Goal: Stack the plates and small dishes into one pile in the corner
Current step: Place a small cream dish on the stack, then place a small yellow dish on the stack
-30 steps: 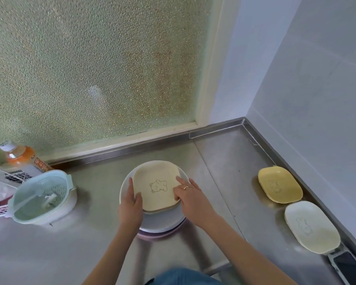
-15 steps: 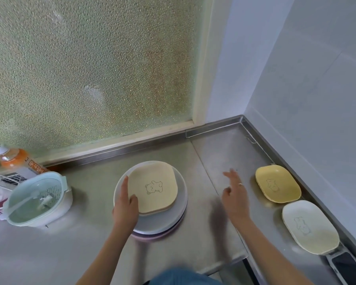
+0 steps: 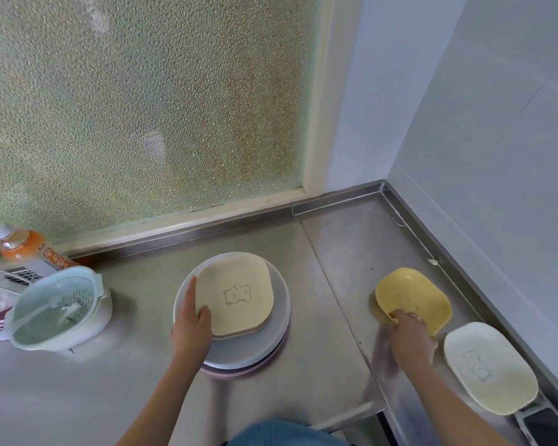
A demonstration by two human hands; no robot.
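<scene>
- Now the right hand [image 3: 411,338] has its grip on the near-left rim of the yellow dish [image 3: 411,296], fingers curled over the edge; the dish is tilted, its near side raised off the steel surface [image 3: 342,252].
- The left hand [image 3: 190,323] rests on the left side of the pile, fingers straight along the rim of the beige bear plate [image 3: 236,294], thumb lying on its near-left corner; this grip looks released, pressing rather than clasping.
- That beige plate sits on top of a round grey plate [image 3: 281,317], with a pink plate [image 3: 248,370] edge showing beneath: 3 pieces in the pile.
- The pile stands mid-surface, well apart from the corner [image 3: 382,188] where the 2 walls meet.
- A white bear dish [image 3: 490,366] lies flat just beside the yellow dish, close to the raised steel lip along the right wall.
- Between the pile and the yellow dish runs a bare strip of steel crossed by a seam; bare steel also lies from there back to the corner.
- At left, a pale green lidded container [image 3: 58,309] stands apart from the pile, with an orange drink bottle [image 3: 23,249] behind it by the window ledge.
- A phone [image 3: 548,426] lies at the near-right edge, touching the white dish's end.
</scene>
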